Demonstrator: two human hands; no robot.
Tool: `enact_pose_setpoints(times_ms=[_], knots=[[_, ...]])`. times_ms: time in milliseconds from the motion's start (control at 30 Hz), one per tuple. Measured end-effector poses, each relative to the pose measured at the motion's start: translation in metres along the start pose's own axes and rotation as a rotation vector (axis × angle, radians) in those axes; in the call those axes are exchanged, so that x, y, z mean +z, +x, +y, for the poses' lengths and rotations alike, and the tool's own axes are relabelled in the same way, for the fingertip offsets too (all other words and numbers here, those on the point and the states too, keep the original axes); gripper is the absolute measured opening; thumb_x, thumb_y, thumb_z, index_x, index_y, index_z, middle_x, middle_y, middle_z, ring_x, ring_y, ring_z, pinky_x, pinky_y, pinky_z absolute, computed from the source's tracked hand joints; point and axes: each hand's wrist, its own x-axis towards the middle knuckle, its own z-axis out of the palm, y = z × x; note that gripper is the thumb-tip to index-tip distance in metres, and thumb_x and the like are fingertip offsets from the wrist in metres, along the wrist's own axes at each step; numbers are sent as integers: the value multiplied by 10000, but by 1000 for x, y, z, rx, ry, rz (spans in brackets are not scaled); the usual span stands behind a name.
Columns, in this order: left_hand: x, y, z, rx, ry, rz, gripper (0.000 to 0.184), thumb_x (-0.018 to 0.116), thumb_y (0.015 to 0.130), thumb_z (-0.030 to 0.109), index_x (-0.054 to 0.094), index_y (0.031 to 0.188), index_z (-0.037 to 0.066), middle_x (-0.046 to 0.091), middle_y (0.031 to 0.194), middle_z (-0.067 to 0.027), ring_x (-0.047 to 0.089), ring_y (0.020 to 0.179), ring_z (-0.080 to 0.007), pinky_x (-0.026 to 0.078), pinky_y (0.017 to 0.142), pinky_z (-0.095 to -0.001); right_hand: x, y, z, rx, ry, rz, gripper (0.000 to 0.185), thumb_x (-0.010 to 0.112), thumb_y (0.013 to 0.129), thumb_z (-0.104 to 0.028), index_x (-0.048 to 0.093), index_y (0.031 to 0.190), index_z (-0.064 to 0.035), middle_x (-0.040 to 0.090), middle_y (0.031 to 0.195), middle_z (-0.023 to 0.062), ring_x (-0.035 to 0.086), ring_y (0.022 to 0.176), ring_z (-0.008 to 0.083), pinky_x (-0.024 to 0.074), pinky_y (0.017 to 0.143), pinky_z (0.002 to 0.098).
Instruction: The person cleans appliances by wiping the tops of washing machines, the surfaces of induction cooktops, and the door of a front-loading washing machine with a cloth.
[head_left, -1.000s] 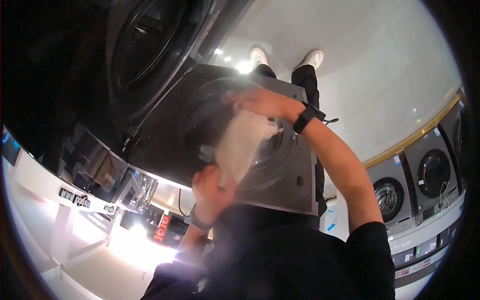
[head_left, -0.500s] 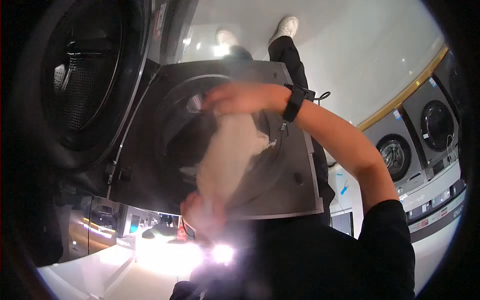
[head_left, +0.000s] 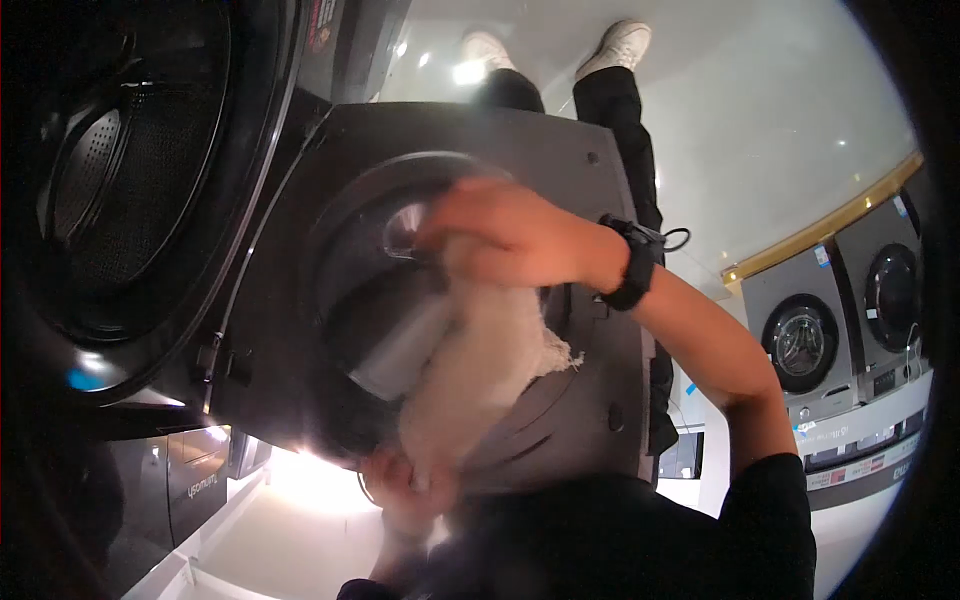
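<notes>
A cream cloth [head_left: 480, 360] with a frayed edge is stretched over the dark round glass of an open washing machine door [head_left: 255, 330]. My right hand [head_left: 500, 235], with a black watch [head_left: 632, 262] on the wrist, has its fingers closed on the upper end of the cloth and is smeared by motion. At the door's near edge, my left hand [head_left: 405, 490] pinches the lower end. Part of the cloth is hidden under my right hand.
On the left is the open drum [head_left: 130, 190] of the washing machine, joined to the door's side. More front-loading machines [head_left: 800, 340] stand at the right on a white plinth. My legs and white shoes [head_left: 615, 45] are beyond the door.
The view has shifted, so the door, feet and machines sit elsewhere in it. My right hand and the cloth appear a little lower and further right. Both hands still hold the cloth.
</notes>
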Motion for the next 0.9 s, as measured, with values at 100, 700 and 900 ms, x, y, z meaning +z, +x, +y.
enact_pose_setpoints(times_ms=[100,700,900], knots=[[-13,13,6,32,0,-114,303,700,796,138,488,978,21,619,837,-199,571,702,-365,447,621,-454,-1,2,-1,-62,-28,55,341,600,747,-213,677,1029,-37,671,955,169,613,962,364,480,884,478],[-13,-2,-3,8,-100,-121,223,694,745,171,564,896,71,663,882,-185,631,749,-358,493,662,-449,0,-8,1,31,-40,-8,482,604,706,-191,640,1149,-2,660,1122,152,593,1074,369,450,940,449],[-14,4,1,13,-91,-124,247,691,754,172,555,937,78,667,908,-189,634,748,-358,497,654,-452,-6,-6,1,41,69,-47,586,643,698,-206,600,1245,1,668,1075,171,628,997,329,445,900,421]])
